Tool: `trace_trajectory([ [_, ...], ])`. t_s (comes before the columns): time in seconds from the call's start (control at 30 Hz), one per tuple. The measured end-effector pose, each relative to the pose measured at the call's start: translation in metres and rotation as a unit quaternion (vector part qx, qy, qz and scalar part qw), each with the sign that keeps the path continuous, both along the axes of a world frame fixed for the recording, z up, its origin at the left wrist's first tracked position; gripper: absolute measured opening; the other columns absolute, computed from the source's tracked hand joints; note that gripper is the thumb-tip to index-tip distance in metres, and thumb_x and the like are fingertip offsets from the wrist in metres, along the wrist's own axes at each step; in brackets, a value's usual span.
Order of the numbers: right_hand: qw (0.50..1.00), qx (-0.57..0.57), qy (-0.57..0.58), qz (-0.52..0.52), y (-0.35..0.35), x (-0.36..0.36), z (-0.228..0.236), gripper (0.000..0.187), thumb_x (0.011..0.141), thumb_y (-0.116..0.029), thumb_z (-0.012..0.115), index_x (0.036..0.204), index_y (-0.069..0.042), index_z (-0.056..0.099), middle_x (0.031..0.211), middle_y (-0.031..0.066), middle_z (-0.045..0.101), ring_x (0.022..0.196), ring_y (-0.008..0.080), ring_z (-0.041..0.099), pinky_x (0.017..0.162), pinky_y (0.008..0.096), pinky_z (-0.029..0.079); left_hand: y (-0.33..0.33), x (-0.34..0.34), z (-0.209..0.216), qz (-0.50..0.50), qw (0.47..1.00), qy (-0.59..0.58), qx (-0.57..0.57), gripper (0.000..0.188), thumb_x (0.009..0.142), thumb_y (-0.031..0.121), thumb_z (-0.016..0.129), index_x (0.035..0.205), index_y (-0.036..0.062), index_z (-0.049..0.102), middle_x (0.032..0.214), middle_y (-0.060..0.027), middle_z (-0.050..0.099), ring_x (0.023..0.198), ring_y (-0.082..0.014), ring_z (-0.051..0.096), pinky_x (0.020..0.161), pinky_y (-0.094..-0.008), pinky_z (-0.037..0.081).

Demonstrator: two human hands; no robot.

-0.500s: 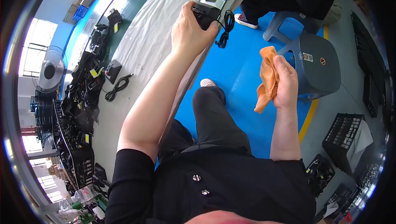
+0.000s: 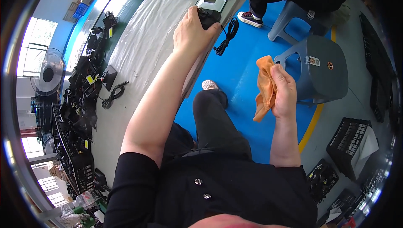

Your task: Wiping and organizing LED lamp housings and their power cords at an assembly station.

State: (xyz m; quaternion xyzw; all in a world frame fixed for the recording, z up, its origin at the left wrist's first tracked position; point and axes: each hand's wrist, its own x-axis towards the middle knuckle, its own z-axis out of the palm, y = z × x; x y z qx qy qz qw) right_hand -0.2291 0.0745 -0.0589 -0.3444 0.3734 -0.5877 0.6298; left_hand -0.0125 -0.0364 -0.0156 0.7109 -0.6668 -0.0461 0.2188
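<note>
Item 1: blk device (image 2: 209, 18), boxy, at R edge of counter (image 2: 142, 58), far end; overlaps near side of nearest silver-framed panel (image 2: 211, 4) in view. Thin blk cable (image 2: 231, 33), bundled, hangs off R side past counter edge, over blue floor (image 2: 239, 70).

Item 2: orange cloth (image 2: 266, 87), crumpled, long axis approx. up-down in view, over floor, clear of counter.

L hand (image 2: 188, 35): clamped on device, fingers L side, thumb R side, nr cable. R hand (image 2: 285, 93): closed on cloth, thumb uppermost.

Key relation: device lies fwd & L of R hand, well apart; gap btwn cloth and device is open floor + counter edge. L hand is the nearer, already on it. Device long axis: n/c, too much covered.

Also: 2nd device w/ coiled lead (image 2: 110, 77) on counter, L of L forearm, not touched. Grey stool (image 2: 329, 70) R of cloth.

Hidden/unclear: device underside and most of face, so resting or lifted = can't tell. R fingertips behind cloth. Far panels cut off at top; co-worker's upper body dark, partly out of view.
</note>
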Motion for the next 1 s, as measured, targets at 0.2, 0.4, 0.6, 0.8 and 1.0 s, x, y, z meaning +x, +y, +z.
trace_trajectory([
  [0.2, 0.999, -0.003, 0.004, 0.034, 0.008, 0.002, 0.006, 0.027, 0.097, -0.024, 0.053, 0.092, -0.001, 0.064, 0.086, -0.0008, 0.048, 0.054, 0.0057, 0.048, 0.037, 0.0233, 0.043, 0.024, 0.023, 0.012, -0.004, 1.0, -0.015, 0.024, 0.061, 0.069, 0.037, 0.069, 0.115, 0.0043, 0.047, 0.11, -0.0171, 0.06, 0.103, -0.0328, 0.06, 0.084, -0.0424, 0.049],
  [0.4, 0.981, -0.081, 0.137, 0.115, 0.028, 0.025, 0.01, 0.024, 0.095, -0.018, 0.058, 0.091, 0.004, 0.067, 0.089, 0.0048, 0.054, 0.085, 0.0089, 0.047, 0.068, 0.0213, 0.04, 0.105, 0.078, 0.025, -0.096, 0.988, 0.039, 0.116, 0.062, 0.067, 0.025, 0.077, 0.119, 0.0086, 0.048, 0.123, -0.0122, 0.053, 0.104, -0.0287, 0.058, 0.088, -0.0368, 0.048],
  [0.6, 0.953, -0.133, 0.211, 0.17, 0.05, 0.045, 0.03, 0.027, 0.097, -0.02, 0.052, 0.096, 0.004, 0.065, 0.092, 0.0036, 0.051, 0.061, 0.0063, 0.051, 0.045, 0.0197, 0.043, 0.212, 0.122, 0.042, -0.084, 0.982, 0.062, 0.158, 0.058, 0.068, 0.015, 0.078, 0.123, 0.0165, 0.06, 0.133, -0.0068, 0.049, 0.12, -0.0262, 0.052, 0.098, -0.0372, 0.045],
  [0.8, 0.958, -0.114, 0.148, 0.218, 0.067, 0.077, 0.044, 0.023, 0.095, -0.017, 0.058, 0.095, 0.004, 0.066, 0.091, 0.0044, 0.053, 0.076, 0.0069, 0.046, 0.062, 0.0199, 0.038, 0.293, 0.166, 0.013, -0.031, 0.997, 0.009, 0.072, 0.048, 0.073, 0.023, 0.077, 0.118, 0.0139, 0.063, 0.134, -0.0086, 0.049, 0.122, -0.0297, 0.049, 0.102, -0.0396, 0.041],
  [1.0, 0.855, -0.158, 0.329, 0.368, 0.098, 0.123, 0.062, 0.018, 0.088, -0.015, 0.064, 0.087, 0.003, 0.069, 0.083, 0.003, 0.051, 0.071, 0.0086, 0.049, 0.058, 0.0223, 0.039, 0.337, 0.186, 0.012, 0.062, 0.997, -0.038, -0.004, 0.06, 0.072, 0.035, 0.075, 0.123, 0.0107, 0.054, 0.133, -0.0144, 0.042, 0.119, -0.0348, 0.046, 0.101, -0.0411, 0.039],
])
